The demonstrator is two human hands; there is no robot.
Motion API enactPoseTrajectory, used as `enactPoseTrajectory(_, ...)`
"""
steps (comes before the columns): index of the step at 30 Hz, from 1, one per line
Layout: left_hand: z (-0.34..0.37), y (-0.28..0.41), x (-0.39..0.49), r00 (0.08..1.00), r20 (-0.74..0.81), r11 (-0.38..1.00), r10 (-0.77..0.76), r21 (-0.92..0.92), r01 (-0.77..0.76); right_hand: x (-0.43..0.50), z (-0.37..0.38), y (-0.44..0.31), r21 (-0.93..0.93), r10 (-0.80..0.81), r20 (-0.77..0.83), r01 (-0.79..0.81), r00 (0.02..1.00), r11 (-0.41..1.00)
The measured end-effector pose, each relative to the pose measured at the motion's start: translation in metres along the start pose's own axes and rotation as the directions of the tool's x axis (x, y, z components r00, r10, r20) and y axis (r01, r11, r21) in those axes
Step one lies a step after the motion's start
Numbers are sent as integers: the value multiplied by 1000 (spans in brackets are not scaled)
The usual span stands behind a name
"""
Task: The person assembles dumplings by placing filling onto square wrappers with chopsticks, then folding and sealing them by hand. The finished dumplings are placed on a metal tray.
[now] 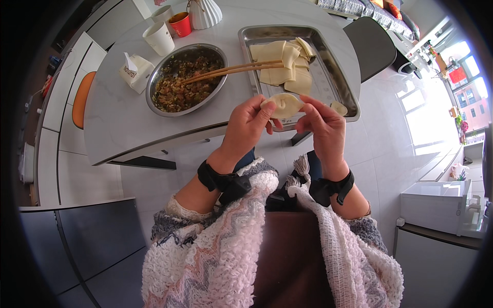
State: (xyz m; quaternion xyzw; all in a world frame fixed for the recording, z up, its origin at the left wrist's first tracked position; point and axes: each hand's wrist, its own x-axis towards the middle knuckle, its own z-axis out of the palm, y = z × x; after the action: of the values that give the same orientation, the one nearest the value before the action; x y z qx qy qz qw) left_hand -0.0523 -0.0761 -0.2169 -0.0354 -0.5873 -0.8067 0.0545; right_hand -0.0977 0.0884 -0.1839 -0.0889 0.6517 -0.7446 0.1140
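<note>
A folded dumpling (283, 106) of pale dough is held up between my two hands, above the near edge of the metal tray. Its left end is pinched by my left hand (252, 119), thumb on top. Fingertips of my right hand (323, 119) grip the right end. Behind it, a loose pile of flat dough wrappers (287, 65) lies in the steel tray (335, 73). Another small piece of dough (339, 108), partly behind my right hand, rests in the tray's near right corner. Wooden chopsticks (238, 70) reach from the filling (185, 82) onto the wrappers.
The filling sits in an oval-looking steel bowl (149, 94) left of the tray. A tissue pack (135, 73), a white cup (158, 38), a red cup (180, 24) and a white ribbed vase (206, 14) stand farther back on the table (115, 115). A dark chair (371, 46) is at the right.
</note>
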Motion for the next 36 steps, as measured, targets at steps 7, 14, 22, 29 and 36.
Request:
enactPoseTrajectory(7, 0, -3, 0, 1000, 25, 1000, -15, -3, 15, 4, 1, -1, -79, -96, 18, 97, 995, 992)
enactPoseTrajectory(14, 1, 0, 0, 997, 67, 999, -39, 32, 37, 8, -3, 5, -125, -56, 58, 63, 997, 990)
enactPoseTrajectory(22, -2, 5, 1, 997, 38, 995, -72, 69, 69, 32, -36, -24, -345, -146, 40, 151, 988, 926)
enactPoseTrajectory(29, -24, 7, -1, 999, 38, 996, -32, 81, 28, 91, -106, -42, -756, -162, 17, 118, 987, 644)
enactPoseTrajectory(36, -32, -1, 2, 998, 6, 998, -57, 20, 57, 103, -133, -25, -811, 101, -67, -113, 993, 574)
